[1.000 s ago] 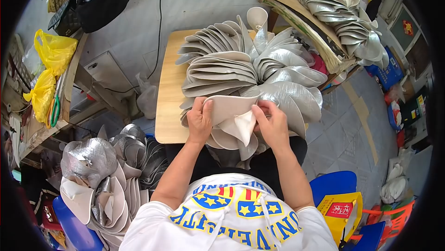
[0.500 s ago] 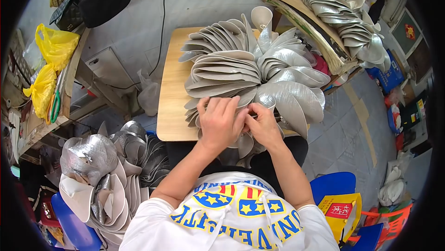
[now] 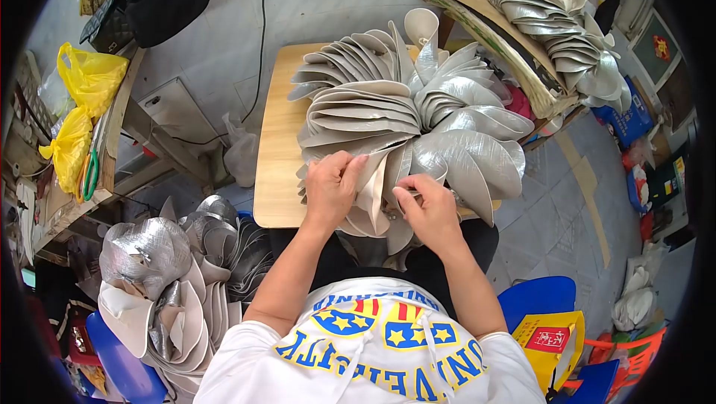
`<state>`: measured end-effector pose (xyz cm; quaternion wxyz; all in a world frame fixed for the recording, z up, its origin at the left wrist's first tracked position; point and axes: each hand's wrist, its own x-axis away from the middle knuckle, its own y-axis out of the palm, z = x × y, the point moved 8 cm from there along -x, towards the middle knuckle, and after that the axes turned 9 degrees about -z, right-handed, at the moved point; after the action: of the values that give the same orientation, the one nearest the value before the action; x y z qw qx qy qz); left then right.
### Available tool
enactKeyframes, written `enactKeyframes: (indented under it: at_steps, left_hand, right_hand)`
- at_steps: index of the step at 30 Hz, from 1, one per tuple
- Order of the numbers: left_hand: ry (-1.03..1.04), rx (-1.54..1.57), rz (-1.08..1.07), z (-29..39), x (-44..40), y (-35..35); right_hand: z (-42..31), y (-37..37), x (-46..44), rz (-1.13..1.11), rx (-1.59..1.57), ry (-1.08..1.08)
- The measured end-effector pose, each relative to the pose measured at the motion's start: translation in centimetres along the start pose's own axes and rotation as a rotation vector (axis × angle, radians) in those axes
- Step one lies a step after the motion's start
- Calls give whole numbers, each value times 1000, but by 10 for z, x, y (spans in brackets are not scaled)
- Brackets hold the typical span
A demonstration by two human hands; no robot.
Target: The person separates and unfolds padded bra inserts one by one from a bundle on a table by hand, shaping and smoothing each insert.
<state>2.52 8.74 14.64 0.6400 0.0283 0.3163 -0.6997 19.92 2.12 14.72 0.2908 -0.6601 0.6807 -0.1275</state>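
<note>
A pile of beige, foil-backed insole-shaped pieces (image 3: 362, 117) lies fanned out on the wooden tabletop (image 3: 280, 150). At the pile's near edge, my left hand (image 3: 330, 188) is closed with thumb and index finger pinched at the upper edge of a cream piece (image 3: 371, 194). My right hand (image 3: 431, 214) sits just right of that piece, thumb and fingers curled together at its side. What exactly the right fingertips pinch is too small to make out. More pieces hang below the table edge between my forearms.
More such pieces are heaped at lower left (image 3: 171, 292) and on a board (image 3: 492, 24) at upper right. A wooden bench at left holds yellow plastic bags (image 3: 89, 80) and green-handled scissors (image 3: 90, 174). Lower right are a blue stool (image 3: 537, 300) and a yellow bag (image 3: 552, 341).
My hands have moved apart, the left one slightly left, the right one slightly down and right. The cream piece now shows between them, where fingers covered the spot before.
</note>
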Motion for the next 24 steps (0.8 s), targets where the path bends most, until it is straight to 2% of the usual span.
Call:
enactKeyframes:
  at_steps: [4, 8, 11, 14, 17, 20, 24]
  left_hand:
    - [-41, 41, -11, -3, 5, 0]
    - [27, -27, 10, 4, 4, 1]
    - [17, 5, 23, 4, 4, -1]
    - [37, 13, 34, 2, 4, -2]
    - [32, -22, 33, 4, 4, -1]
    - [-2, -18, 32, 2, 3, -1]
    - [35, -35, 41, 5, 3, -2]
  right_hand:
    - [-37, -7, 11, 98, 189, -36]
    - [-54, 20, 17, 106, 518, -235]
    - [-52, 34, 18, 99, 626, -251]
    - [-37, 35, 16, 117, 525, -239]
    - [-38, 33, 17, 156, 553, -254]
    - [-45, 39, 22, 182, 717, -356]
    - [-46, 42, 25, 158, 801, -368]
